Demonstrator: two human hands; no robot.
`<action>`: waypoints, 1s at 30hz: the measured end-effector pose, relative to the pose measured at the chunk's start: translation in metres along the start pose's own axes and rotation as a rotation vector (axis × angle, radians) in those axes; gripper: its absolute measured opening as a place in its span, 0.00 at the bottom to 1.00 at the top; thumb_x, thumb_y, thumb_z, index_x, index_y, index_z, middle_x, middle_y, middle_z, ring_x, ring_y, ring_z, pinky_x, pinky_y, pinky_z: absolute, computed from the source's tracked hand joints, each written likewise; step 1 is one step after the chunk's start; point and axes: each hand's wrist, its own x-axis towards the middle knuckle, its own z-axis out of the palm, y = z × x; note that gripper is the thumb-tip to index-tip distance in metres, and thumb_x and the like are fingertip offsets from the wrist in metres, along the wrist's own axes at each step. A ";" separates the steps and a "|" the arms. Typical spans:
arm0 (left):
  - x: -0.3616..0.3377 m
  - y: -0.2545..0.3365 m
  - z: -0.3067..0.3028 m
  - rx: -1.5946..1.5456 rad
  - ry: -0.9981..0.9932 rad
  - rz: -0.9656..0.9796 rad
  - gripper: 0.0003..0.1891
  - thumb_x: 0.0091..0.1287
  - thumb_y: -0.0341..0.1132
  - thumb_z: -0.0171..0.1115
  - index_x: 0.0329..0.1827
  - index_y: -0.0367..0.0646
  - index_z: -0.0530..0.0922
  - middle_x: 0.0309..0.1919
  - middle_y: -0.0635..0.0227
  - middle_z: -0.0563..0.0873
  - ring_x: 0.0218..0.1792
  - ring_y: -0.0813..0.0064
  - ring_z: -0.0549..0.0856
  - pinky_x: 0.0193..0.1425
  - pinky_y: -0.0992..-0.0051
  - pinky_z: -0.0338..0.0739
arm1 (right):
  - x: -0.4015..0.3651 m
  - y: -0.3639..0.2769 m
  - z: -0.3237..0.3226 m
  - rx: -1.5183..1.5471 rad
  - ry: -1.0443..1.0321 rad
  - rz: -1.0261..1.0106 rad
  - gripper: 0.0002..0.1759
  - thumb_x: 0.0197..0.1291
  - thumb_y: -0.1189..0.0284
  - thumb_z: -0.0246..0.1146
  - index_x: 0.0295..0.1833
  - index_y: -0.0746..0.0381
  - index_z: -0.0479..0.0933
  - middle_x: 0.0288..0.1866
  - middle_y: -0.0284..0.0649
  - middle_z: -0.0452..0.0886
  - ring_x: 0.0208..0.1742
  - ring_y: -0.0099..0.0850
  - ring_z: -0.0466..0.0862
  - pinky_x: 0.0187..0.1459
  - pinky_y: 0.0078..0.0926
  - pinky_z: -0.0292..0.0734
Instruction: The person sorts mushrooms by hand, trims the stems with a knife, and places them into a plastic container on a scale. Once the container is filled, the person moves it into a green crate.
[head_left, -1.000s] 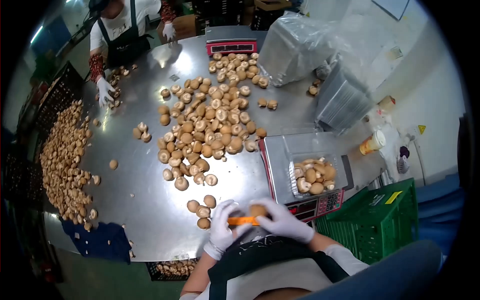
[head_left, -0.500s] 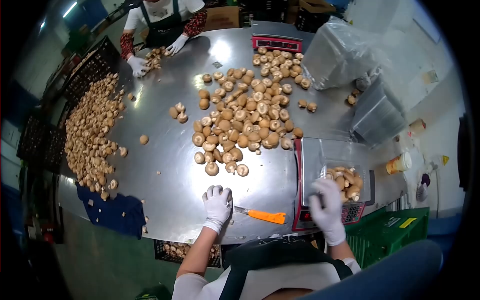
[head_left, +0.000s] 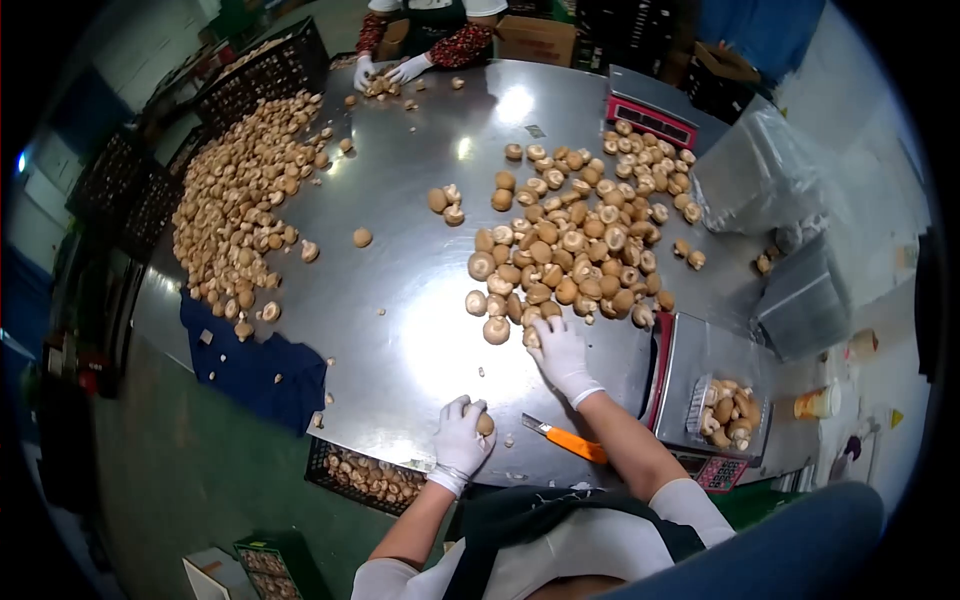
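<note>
My gloved left hand [head_left: 462, 440] rests near the table's front edge, fingers curled round a brown mushroom [head_left: 485, 424]. My gloved right hand [head_left: 562, 358] is at the near edge of the large mushroom pile [head_left: 575, 235], its fingertips closed on a mushroom [head_left: 531, 338] that they partly cover. Between my forearms lies an orange utility knife [head_left: 575, 444] with its blade out. To the right, a clear plastic tray [head_left: 697, 402] of mushrooms sits on a red-edged scale [head_left: 700, 345].
A bigger heap of mushrooms [head_left: 240, 210] covers the table's left side, above a blue cloth [head_left: 245, 370]. Across the table a co-worker's gloved hands [head_left: 385, 75] handle mushrooms. Stacked clear trays [head_left: 800, 300], a second scale [head_left: 655, 120] and a cup [head_left: 818, 402] stand right.
My right hand has left the tray on the scale and reached the pile. A mushroom now shows in my left hand. The whole view has shifted, moving the table's contents rightward.
</note>
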 end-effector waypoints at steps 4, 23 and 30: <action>0.003 -0.015 0.001 0.008 -0.036 0.020 0.22 0.45 0.31 0.66 0.47 0.51 0.79 0.50 0.58 0.76 0.53 0.56 0.74 0.54 0.63 0.75 | -0.001 0.003 -0.002 0.229 0.000 0.060 0.25 0.50 0.64 0.65 0.55 0.55 0.70 0.44 0.42 0.72 0.43 0.41 0.76 0.44 0.36 0.75; -0.068 -0.164 -0.101 -0.562 0.065 -0.336 0.23 0.48 0.25 0.69 0.50 0.34 0.75 0.42 0.63 0.81 0.42 0.73 0.81 0.50 0.74 0.76 | -0.063 -0.188 -0.022 1.398 -1.137 -0.087 0.48 0.54 0.63 0.64 0.71 0.72 0.44 0.52 0.55 0.73 0.51 0.37 0.76 0.53 0.30 0.71; -0.054 -0.168 -0.138 0.276 0.289 -0.384 0.36 0.44 0.36 0.71 0.58 0.37 0.69 0.55 0.49 0.72 0.57 0.49 0.70 0.62 0.58 0.64 | -0.046 -0.142 -0.021 1.380 -0.450 -0.167 0.29 0.57 0.73 0.61 0.63 0.68 0.62 0.57 0.48 0.68 0.56 0.35 0.73 0.57 0.28 0.70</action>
